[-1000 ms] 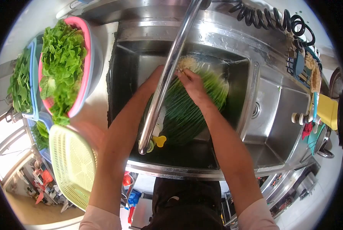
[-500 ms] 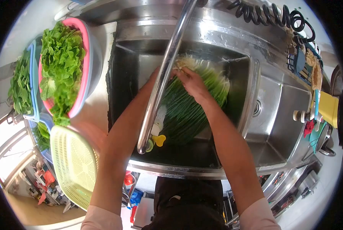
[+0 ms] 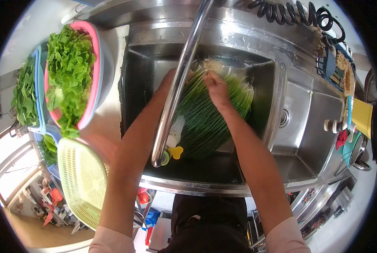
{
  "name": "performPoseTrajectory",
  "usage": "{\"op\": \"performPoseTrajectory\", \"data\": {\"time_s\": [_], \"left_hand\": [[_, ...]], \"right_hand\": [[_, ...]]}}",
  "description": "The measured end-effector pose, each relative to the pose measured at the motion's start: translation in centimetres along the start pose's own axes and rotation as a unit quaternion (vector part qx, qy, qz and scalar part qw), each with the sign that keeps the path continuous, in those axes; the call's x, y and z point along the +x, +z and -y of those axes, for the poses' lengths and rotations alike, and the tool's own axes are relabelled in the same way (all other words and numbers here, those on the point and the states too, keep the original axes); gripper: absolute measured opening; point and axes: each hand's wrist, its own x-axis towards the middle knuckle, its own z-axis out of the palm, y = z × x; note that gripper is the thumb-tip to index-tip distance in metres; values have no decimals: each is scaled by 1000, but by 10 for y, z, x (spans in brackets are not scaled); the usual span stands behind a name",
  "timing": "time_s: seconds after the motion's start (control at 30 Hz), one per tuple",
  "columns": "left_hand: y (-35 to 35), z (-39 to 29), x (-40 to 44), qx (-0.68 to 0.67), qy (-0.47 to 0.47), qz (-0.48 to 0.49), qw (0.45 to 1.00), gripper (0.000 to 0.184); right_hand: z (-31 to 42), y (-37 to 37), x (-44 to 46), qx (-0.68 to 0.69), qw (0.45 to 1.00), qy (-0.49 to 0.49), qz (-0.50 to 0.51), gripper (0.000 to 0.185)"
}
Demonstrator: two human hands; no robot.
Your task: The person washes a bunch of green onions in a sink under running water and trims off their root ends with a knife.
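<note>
A large bunch of thin green stalks (image 3: 209, 114) lies in the left sink basin (image 3: 154, 63), its pale root ends toward the back. My right hand (image 3: 217, 85) is closed in a pinch on stalks near the roots. Just left of it, my left hand (image 3: 189, 76) is at the stalks' pale ends, mostly hidden behind the metal faucet pipe (image 3: 182, 76), so its fingers cannot be made out. By the pipe's lower end sits a yellow piece (image 3: 176, 152) beside a white, partly clear object (image 3: 174, 135).
Leafy lettuce (image 3: 70, 63) fills a pink-rimmed basin (image 3: 96, 55) at left, beside a blue basket (image 3: 40, 97) of greens. A pale green perforated basket (image 3: 81, 177) stands nearer. At right are a second sink basin (image 3: 302, 126) and a coiled black hose (image 3: 289, 14).
My right hand has moved slightly right, away from my left hand, along the pale root ends. The view has shifted a little.
</note>
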Motion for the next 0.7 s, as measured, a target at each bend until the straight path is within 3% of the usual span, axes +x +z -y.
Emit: {"op": "performPoseTrajectory", "data": {"time_s": [0.03,0.13,0.23,0.33,0.37,0.4,0.5,0.57,0.63,0.7], "left_hand": [[-4,13,8,-17,4,-6,1000,34],[-9,-5,6,220,22,-162,962,44],[-5,13,10,290,70,-287,910,55],[3,19,-23,105,52,-376,919,53],[2,31,-37,5,27,-369,929,49],[4,46,-51,-124,64,-361,922,44],[35,39,-128,-234,24,-457,858,36],[74,25,-183,-432,-17,-444,785,33],[109,-11,-226,-463,-74,-440,766,34],[162,3,-250,-591,-87,-350,722,37]], "right_hand": [[0,-7,-1,-36,999,-5,-5,53],[25,-30,-14,-160,986,-26,-25,43],[64,-54,-44,-285,953,-84,-63,30],[83,-72,-75,-346,917,-174,-97,22],[88,-79,-88,-358,909,-189,-100,20],[94,-86,-102,-370,900,-204,-104,19],[114,-117,-142,-407,902,-144,-32,17],[131,-134,-166,-433,890,-139,-25,16],[142,-151,-189,-437,884,-164,-16,16],[150,-166,-209,-414,884,-219,-5,18]]}}
